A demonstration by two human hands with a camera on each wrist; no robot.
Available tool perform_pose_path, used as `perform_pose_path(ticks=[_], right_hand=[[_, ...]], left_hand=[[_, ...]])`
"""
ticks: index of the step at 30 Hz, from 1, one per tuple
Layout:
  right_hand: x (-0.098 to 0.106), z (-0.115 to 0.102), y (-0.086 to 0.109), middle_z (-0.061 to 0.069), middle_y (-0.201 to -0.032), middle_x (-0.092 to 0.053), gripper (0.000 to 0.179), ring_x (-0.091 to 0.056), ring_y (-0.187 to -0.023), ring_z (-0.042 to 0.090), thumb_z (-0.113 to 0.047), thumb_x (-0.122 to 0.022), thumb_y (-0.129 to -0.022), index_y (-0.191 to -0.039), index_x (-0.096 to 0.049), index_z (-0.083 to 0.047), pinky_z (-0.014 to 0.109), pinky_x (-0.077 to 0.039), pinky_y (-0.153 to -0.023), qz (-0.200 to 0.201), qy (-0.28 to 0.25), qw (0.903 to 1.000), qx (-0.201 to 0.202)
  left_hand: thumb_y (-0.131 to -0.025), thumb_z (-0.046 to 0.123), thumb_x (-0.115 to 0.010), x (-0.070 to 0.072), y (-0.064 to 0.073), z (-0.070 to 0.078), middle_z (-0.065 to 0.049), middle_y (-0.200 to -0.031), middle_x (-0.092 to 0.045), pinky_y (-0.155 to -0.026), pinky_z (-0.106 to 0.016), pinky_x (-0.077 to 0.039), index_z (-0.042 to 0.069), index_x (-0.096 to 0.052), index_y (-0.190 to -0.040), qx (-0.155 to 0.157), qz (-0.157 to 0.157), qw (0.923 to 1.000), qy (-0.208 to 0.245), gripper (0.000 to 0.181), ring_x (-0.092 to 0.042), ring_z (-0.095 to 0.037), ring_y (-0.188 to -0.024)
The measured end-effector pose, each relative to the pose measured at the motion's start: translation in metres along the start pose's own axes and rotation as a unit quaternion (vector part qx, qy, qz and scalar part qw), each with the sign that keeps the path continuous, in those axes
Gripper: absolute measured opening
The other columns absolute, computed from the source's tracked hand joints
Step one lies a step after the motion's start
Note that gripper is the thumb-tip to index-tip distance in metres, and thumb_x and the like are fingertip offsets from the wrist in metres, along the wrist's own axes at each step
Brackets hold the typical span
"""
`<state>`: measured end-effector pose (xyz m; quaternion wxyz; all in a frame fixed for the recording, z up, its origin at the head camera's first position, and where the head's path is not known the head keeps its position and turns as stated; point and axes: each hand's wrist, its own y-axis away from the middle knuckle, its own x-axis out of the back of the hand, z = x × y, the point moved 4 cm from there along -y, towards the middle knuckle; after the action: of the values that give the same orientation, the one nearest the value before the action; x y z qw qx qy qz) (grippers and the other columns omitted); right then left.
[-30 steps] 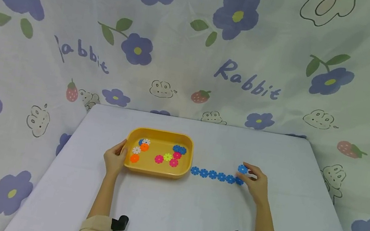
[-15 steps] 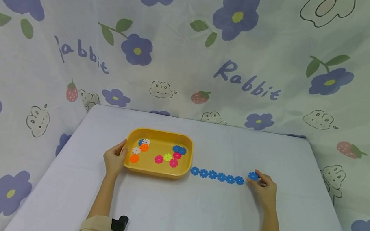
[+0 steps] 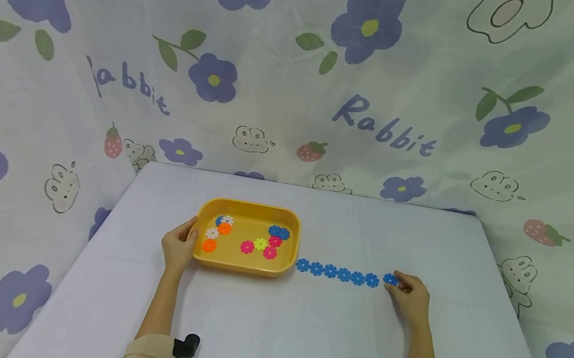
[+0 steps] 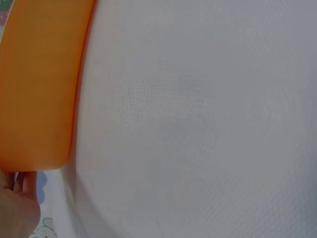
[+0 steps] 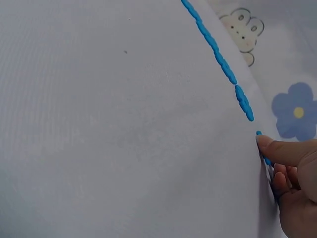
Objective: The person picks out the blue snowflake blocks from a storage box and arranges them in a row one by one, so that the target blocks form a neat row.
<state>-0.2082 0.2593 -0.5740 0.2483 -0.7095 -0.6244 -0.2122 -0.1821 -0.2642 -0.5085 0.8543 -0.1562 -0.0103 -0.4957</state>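
My right hand pinches a blue snowflake disc between thumb and fingers at the right end of a row. That row of several blue discs lies flat on the white table, running right from the tray. A small gap separates the held disc from the row's last one; the right wrist view shows the same gap beside my thumb. My left hand holds the left end of the yellow tray. In the left wrist view, fingers touch the tray's end wall, and the thumb is hidden.
Inside the tray lie loose discs: orange, white, pink, yellow-green and blue. A flower-printed cloth hangs behind and beside the white table.
My right hand has moved right with the blue disc, then slightly nearer, bringing the disc down in line with the row. The left hand and tray have stayed in place.
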Motion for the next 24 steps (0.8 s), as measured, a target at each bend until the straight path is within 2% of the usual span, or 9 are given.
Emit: perform_pose_path(ticks=[3,10,13,24], right_hand=[[0.0025,-0.0014,-0.0008,0.022,-0.096,-0.062,0.037,-0.052,-0.078,0.013,-0.006,-0.072,-0.081,-0.114,-0.062,0.009,0.013,-0.044,-0.064,-0.009,0.007,0.9999,0.011],[0.0052,0.0038,-0.0002,0.030,-0.107,-0.063,0.050,-0.055,-0.079,-0.005,0.000,-0.073,-0.078,-0.123,-0.054,0.012,0.004,-0.045,-0.067,-0.001,-0.101,0.9949,-0.001],[0.0041,0.0064,0.0012,0.031,-0.108,-0.062,0.051,-0.055,-0.079,-0.008,0.002,-0.073,-0.078,-0.123,-0.054,0.012,0.004,-0.045,-0.067,0.006,-0.122,0.9926,-0.002],[0.0019,0.0079,0.0028,0.030,-0.104,-0.064,0.049,-0.053,-0.076,-0.005,0.001,-0.074,-0.077,-0.121,-0.057,0.011,0.006,-0.045,-0.064,-0.006,-0.120,0.9928,0.004]], left_hand=[[-0.085,-0.012,-0.055,-0.0001,0.0000,0.0008,-0.030,-0.115,-0.058,-0.077,-0.007,-0.047,-0.017,-0.058,-0.113,-0.003,0.000,1.0000,-0.001,0.029,-0.054,-0.043,-0.109],[-0.085,-0.013,-0.055,-0.0006,0.0006,0.0016,-0.030,-0.114,-0.059,-0.075,-0.005,-0.047,-0.017,-0.058,-0.113,-0.003,0.000,1.0000,-0.002,0.029,-0.055,-0.043,-0.108],[-0.085,-0.012,-0.055,-0.0009,0.0003,0.0021,-0.030,-0.115,-0.059,-0.076,-0.005,-0.046,-0.017,-0.058,-0.114,-0.001,-0.002,1.0000,-0.001,0.029,-0.055,-0.043,-0.109],[-0.085,-0.014,-0.054,-0.0011,0.0016,0.0023,-0.031,-0.115,-0.057,-0.075,-0.006,-0.047,-0.018,-0.057,-0.113,-0.010,-0.003,1.0000,0.000,0.029,-0.055,-0.043,-0.109]])
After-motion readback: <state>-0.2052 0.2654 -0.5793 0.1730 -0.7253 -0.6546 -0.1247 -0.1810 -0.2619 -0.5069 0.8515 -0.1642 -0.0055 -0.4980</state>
